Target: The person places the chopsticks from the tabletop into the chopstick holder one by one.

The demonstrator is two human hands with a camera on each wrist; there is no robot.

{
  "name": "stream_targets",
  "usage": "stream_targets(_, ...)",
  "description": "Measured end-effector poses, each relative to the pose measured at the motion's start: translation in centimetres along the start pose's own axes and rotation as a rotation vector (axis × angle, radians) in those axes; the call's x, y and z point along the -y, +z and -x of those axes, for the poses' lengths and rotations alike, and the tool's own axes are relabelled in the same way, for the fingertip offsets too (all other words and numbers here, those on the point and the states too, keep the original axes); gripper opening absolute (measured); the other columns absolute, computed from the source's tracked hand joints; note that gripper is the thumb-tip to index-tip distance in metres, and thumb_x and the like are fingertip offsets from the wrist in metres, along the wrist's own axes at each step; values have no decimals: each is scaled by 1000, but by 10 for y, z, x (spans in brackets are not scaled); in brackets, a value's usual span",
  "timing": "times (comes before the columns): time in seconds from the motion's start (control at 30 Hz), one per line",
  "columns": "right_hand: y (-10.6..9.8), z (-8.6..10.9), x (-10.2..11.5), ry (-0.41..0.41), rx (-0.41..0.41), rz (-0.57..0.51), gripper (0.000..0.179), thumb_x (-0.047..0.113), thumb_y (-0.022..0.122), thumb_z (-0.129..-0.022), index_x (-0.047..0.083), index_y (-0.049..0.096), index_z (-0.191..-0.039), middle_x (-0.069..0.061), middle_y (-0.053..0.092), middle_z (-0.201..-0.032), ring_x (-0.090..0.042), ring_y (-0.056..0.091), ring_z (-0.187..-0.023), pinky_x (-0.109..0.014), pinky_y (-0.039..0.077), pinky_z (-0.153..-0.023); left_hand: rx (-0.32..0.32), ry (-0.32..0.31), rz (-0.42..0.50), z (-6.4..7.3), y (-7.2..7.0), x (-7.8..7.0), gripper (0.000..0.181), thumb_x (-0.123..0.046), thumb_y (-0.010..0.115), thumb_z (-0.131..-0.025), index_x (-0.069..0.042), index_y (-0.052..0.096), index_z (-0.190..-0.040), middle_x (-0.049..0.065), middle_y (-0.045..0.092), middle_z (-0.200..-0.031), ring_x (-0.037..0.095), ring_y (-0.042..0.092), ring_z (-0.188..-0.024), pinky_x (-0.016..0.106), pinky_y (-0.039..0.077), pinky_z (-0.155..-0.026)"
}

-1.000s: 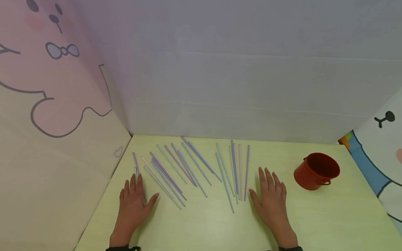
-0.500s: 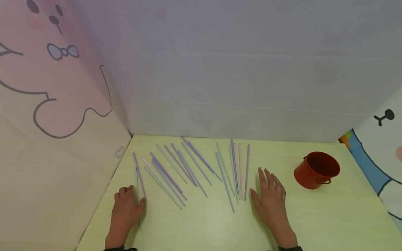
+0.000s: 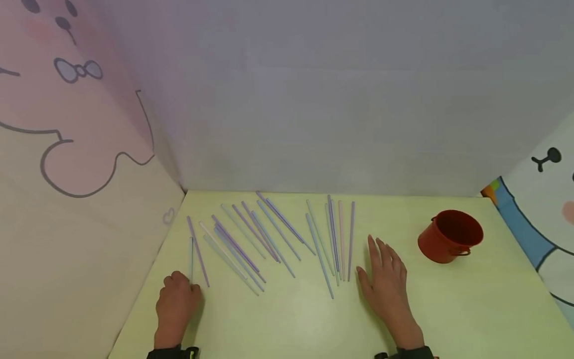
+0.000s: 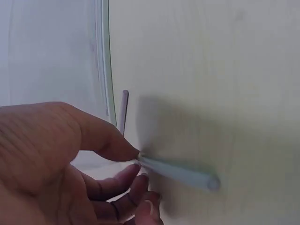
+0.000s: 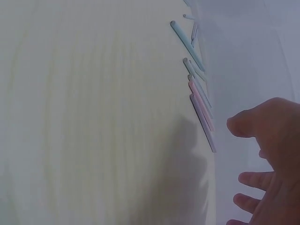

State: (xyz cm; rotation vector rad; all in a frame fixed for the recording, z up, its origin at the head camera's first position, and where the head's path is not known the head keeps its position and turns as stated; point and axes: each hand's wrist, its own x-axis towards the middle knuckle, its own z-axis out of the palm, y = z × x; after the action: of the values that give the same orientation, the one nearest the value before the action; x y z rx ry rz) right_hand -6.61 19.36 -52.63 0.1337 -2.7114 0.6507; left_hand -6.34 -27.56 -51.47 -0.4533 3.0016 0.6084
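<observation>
In the head view my left hand point(image 3: 177, 304), at the table's left, pinches a pale blue-green straw point(image 3: 191, 254) between thumb and fingertips. The left wrist view shows this straw point(image 4: 183, 176) jutting out past the fingertips. Just to its right lies a purple straw point(image 3: 198, 252). Many more thin pastel straws fan out in a left group point(image 3: 242, 249) and a right group point(image 3: 332, 242). My right hand point(image 3: 385, 284) has its fingers extended and holds nothing, right of the purple straw point(image 3: 351, 242) at that group's edge.
A red bucket point(image 3: 439, 244) with a small handle stands at the right of the pale yellow table point(image 3: 287, 329). A plain cloth wall point(image 3: 336, 124) rises behind the table. Cartoon-printed sheets point(image 3: 89, 174) flank it.
My left hand has drawn back toward the near edge, and its spread fingers have curled in to pinch the pale blue-green straw. The right hand stays nearly still.
</observation>
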Motion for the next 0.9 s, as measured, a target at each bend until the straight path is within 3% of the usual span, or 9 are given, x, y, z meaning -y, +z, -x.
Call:
stream_targets(0.17, -1, -1, 1, 17, 0, -26, 86, 20, 71, -82, 9, 23, -152, -23, 35, -146, -47, 31, -129, -65, 24, -98, 6, -33, 13, 1, -4, -5, 19, -8, 48, -82, 9, 40, -81, 25, 45, -75, 35, 50, -56, 43, 38, -43)
stream_targets(0.33, -1, 3, 4, 11, 12, -38, 85, 19, 71, -82, 5, 25, -151, -24, 38, -144, -47, 33, -127, -64, 26, -98, -2, -20, 23, 6, -9, -2, 11, -3, 46, -76, 4, 39, -71, 18, 43, -66, 27, 42, -54, 39, 35, -42)
stream_targets(0.47, -3, 2, 7, -11, 10, -31, 83, 18, 71, -82, 5, 27, -150, -22, 39, -144, -46, 35, -127, -63, 27, -98, 16, -25, 34, 9, -14, 0, 12, -4, 48, -76, 0, 39, -69, 13, 41, -64, 25, 38, -56, 37, 33, -44)
stream_targets(0.67, -5, -1, 12, -21, 25, -30, 79, 18, 69, -85, 2, 27, -150, -23, 41, -142, -45, 37, -125, -62, 29, -97, -18, -19, 94, 10, -24, -11, 17, -3, 50, -76, -5, 36, -68, 6, 32, -64, 19, 30, -55, 31, 27, -44)
stream_targets(0.8, -6, -4, 16, -40, -7, -61, 73, 17, 68, -86, -1, 33, -147, -24, 47, -137, -43, 43, -122, -59, 33, -96, -32, 46, 129, 8, -27, -23, 7, -4, 54, -80, 1, 50, -79, 10, 47, -70, 19, 42, -57, 34, 36, -48)
stream_targets(0.9, -6, -6, 22, -38, 3, -115, 67, 17, 66, -88, 2, 36, -146, -20, 51, -136, -40, 46, -122, -57, 36, -96, -54, 106, 142, 8, -23, -32, 17, -8, 57, -83, 4, 56, -96, 14, 59, -84, 25, 56, -70, 41, 45, -59)
